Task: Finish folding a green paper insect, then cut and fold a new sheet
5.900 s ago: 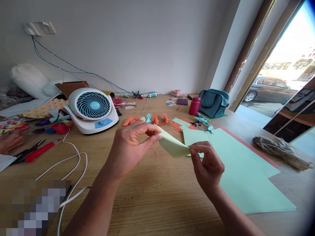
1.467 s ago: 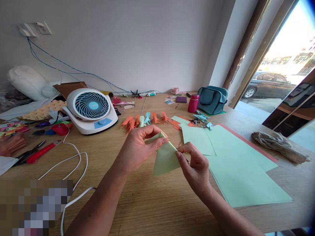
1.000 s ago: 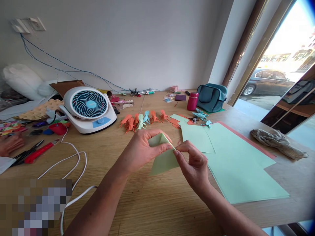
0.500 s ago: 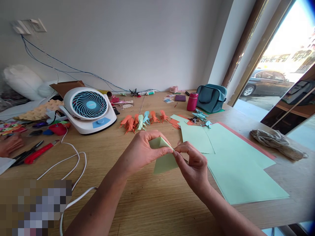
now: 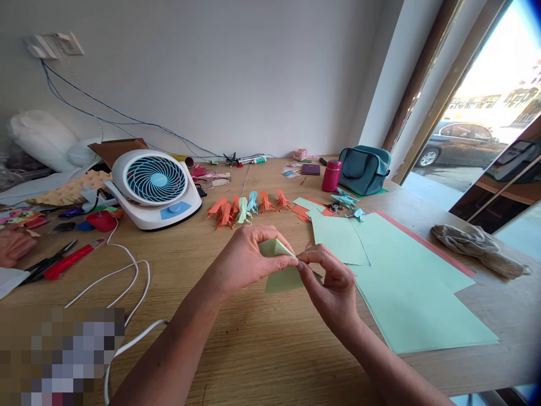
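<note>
Between both hands, above the wooden table, is a folded piece of light green paper [image 5: 282, 282]. My left hand [image 5: 249, 259] is closed on its left part, with the thumb along the front and the fingers behind. At the right-hand end of the fold, my right hand [image 5: 329, 282] pinches the paper between thumb and forefinger. The fingertips of the two hands almost meet there. Beyond my hands stands a row of folded paper figures, among them an orange figure [image 5: 223, 214], a pale green figure [image 5: 243, 211] and a light blue figure [image 5: 252, 202].
Green paper sheets [image 5: 416, 299] lie at the right, near a crumpled cloth [image 5: 473, 248]. Behind them stand a pink flask [image 5: 331, 176] and a teal bag [image 5: 366, 169]. To the left are a fan [image 5: 156, 186], a white cable [image 5: 139, 287], a red-handled tool [image 5: 71, 262] and another person's hand [image 5: 16, 246].
The two hands keep nearly the same hold on the green paper; its hanging lower part has shifted slightly. The other person's hand at far left has moved a little left.
</note>
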`<state>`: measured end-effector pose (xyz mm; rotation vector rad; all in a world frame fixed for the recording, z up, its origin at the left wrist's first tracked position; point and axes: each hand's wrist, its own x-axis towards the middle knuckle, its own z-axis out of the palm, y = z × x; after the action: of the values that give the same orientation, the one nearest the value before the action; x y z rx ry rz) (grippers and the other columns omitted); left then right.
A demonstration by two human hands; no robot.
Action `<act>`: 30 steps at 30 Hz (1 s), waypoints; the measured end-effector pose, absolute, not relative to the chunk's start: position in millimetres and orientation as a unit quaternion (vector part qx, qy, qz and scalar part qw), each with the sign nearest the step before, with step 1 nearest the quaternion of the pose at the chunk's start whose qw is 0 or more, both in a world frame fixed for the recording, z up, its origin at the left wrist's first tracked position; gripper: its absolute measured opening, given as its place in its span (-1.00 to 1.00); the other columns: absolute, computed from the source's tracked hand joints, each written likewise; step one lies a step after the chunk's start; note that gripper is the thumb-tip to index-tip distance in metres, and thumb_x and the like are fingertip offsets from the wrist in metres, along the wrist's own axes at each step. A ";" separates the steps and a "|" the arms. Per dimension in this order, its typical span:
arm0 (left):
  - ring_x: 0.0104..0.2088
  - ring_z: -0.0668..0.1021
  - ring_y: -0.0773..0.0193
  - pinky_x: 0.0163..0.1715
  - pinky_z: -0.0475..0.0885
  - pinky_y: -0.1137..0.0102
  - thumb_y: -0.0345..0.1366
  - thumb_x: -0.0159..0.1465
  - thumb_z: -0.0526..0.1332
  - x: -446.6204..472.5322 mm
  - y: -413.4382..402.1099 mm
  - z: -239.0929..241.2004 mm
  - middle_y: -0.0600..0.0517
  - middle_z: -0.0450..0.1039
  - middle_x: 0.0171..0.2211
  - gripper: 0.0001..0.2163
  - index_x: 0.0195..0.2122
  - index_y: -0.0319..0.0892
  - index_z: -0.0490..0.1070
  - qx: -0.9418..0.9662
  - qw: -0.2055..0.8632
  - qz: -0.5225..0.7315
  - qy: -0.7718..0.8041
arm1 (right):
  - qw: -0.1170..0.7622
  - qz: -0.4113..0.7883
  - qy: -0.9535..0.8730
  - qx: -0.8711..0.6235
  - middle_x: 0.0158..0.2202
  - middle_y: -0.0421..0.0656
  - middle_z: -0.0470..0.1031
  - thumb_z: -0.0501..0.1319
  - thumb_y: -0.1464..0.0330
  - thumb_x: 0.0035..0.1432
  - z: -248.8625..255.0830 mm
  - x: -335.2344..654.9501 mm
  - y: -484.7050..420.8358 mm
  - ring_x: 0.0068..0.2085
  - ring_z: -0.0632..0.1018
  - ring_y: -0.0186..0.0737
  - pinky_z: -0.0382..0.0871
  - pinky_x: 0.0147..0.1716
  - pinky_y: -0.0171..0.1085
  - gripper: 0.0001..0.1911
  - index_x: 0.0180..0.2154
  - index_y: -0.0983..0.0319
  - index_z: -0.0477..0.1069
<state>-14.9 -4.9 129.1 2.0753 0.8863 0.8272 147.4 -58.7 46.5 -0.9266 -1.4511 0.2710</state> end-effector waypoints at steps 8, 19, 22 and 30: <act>-0.36 0.53 0.31 -0.32 0.39 0.42 -0.23 0.10 0.42 -21.6 -3.5 131.2 0.14 0.54 -0.42 -0.91 -0.41 -0.09 0.58 0.821 0.386 0.280 0.315 | 0.629 0.067 -0.660 -0.404 -0.42 -0.20 0.46 0.23 0.50 0.22 51.8 145.1 -61.1 -0.38 0.44 -0.24 0.24 -0.31 -0.18 -0.88 -0.35 0.18 0.41; -0.29 0.49 0.29 -0.23 0.33 0.37 -0.33 0.16 0.38 -19.6 -13.0 130.9 0.13 0.49 -0.39 -0.96 -0.40 -0.07 0.55 0.864 0.242 0.306 0.319 | 0.595 0.033 -0.684 -0.420 -0.41 -0.21 0.43 0.21 0.50 0.22 52.1 148.0 -63.0 -0.37 0.42 -0.23 0.19 -0.30 -0.16 -0.88 -0.34 0.18 0.39; -0.28 0.49 0.28 -0.22 0.33 0.37 -0.35 0.16 0.37 -18.7 -13.0 130.4 0.12 0.49 -0.39 -0.95 -0.41 -0.08 0.54 0.868 0.233 0.311 0.309 | 0.598 0.032 -0.684 -0.416 -0.41 -0.20 0.43 0.20 0.51 0.22 51.9 148.5 -63.4 -0.37 0.42 -0.23 0.20 -0.29 -0.16 -0.87 -0.33 0.18 0.39; -0.30 0.48 0.28 -0.24 0.33 0.36 -0.36 0.17 0.37 -17.8 -13.2 129.5 0.13 0.49 -0.43 -0.93 -0.44 -0.07 0.53 0.870 0.219 0.319 0.306 | 0.603 0.033 -0.684 -0.408 -0.41 -0.21 0.43 0.20 0.52 0.22 52.5 149.4 -61.8 -0.38 0.41 -0.24 0.19 -0.30 -0.17 -0.87 -0.34 0.18 0.38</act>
<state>-17.8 -13.2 129.5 2.4067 0.8460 0.8826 149.4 -61.8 52.5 -0.9451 -1.5843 0.0768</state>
